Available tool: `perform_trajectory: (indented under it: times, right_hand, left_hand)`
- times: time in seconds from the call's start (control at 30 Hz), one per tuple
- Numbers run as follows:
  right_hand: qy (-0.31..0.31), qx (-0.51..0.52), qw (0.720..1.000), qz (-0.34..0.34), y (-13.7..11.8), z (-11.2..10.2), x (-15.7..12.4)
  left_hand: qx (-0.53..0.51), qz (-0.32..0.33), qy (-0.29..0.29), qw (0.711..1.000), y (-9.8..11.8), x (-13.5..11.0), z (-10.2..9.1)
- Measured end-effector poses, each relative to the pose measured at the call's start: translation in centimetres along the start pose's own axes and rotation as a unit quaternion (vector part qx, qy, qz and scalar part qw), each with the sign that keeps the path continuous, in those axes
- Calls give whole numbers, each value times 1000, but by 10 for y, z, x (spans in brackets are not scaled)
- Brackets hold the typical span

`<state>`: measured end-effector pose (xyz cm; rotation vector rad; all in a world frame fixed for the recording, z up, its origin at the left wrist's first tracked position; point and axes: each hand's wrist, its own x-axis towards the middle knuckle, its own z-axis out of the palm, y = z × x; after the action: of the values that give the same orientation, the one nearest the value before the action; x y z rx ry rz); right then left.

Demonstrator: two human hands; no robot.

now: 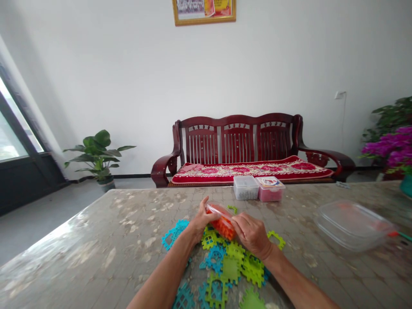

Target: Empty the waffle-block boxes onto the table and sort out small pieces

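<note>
My left hand [200, 221] and my right hand [252, 234] both grip a clear plastic bag of orange pieces [221, 222], held just above the table [96, 240]. The left fingers pinch the bag's upper end and the right fingers close around its lower side. Below and around the hands lie several flat interlocking tiles, green [230, 268] and blue [174, 232], spread over the table's near middle. One small green tile [232, 209] lies just beyond the bag.
Two small lidded boxes, one clear [246, 187] and one pink [270, 189], stand at the table's far edge. A large clear container [352, 224] lies at the right. Beyond the table are a wooden bench [244, 148], a potted plant [98, 156] and purple flowers [391, 148].
</note>
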<state>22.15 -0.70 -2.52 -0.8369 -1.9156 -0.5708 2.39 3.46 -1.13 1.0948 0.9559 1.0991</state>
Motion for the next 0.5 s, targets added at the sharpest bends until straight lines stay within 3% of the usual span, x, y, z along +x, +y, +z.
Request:
perform_trajectory:
  times: [0.1,0.27,0.4,0.5]
  right_hand:
    - [-19,7,1000,3,-4,0,1]
    - [-36,38,996,71,-4,1,1]
    - [23,48,984,169,10,1,4]
    - [70,90,953,280,25,3,3]
  left_hand:
    - [-39,-15,27,999,-1,1,2]
    - [-38,-34,59,997,-7,5,5]
    - [-40,-30,85,995,-13,6,5]
    - [-61,-40,101,992,-13,8,5]
